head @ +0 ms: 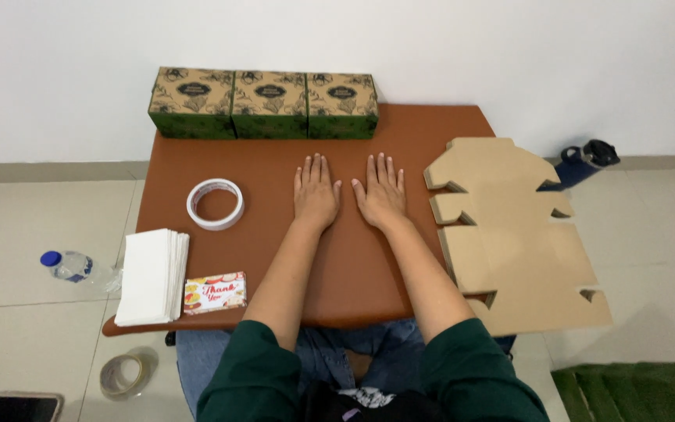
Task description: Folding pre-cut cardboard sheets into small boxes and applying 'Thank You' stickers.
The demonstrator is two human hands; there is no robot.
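Note:
My left hand [316, 191] and my right hand [382, 192] lie flat, palms down and fingers together, side by side on the middle of a low brown table [353, 266]. Neither hand holds anything. A stack of flat, unfolded brown cardboard box blanks [513, 234] lies to the right of my right hand, hanging over the table's right edge. A roll of white tape [215, 204] rests to the left of my left hand.
Three assembled brown-and-green printed boxes [263, 102] stand in a row at the table's far edge. A stack of white paper [152, 275] and a small colourful card [214, 292] lie front left. On the floor: a plastic bottle [78, 268], a tape roll [124, 375], a phone [19, 408], a dark flask [585, 162].

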